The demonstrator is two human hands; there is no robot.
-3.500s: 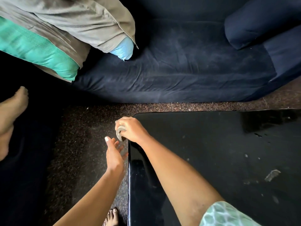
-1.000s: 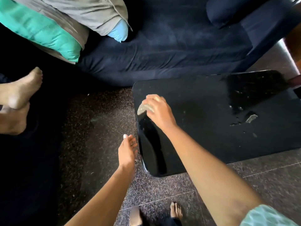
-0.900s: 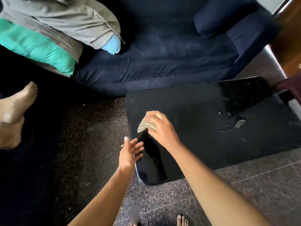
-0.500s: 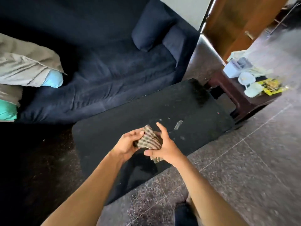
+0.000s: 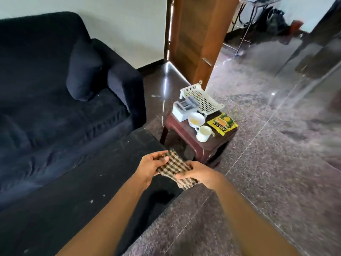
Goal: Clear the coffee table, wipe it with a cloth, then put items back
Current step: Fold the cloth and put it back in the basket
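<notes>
- Now sofa [image 5: 55, 108] sits behind the table [image 5: 92, 191], whose black top is specked.
- Stool [image 5: 212, 146] just past the table's far end carries tray [image 5: 203, 100], bowl [image 5: 196, 119], mug [image 5: 203, 133], packet [image 5: 222, 123].
- Cloth [image 5: 173, 168] held above the table edge: left hand [image 5: 149, 167] pinches its top, right hand [image 5: 201, 174] grips lower.

Black coffee table [image 5: 83, 191]: few specks [image 5: 91, 201]. Brown stool [image 5: 181, 129] w/ basket [image 5: 203, 100], box [image 5: 181, 110], bowl [image 5: 196, 119], mug [image 5: 203, 133], yellow pkt [image 5: 222, 124].

Bare coffee table [image 5: 88, 182] — crowded stool [image 5: 208, 143] beyond.
</notes>
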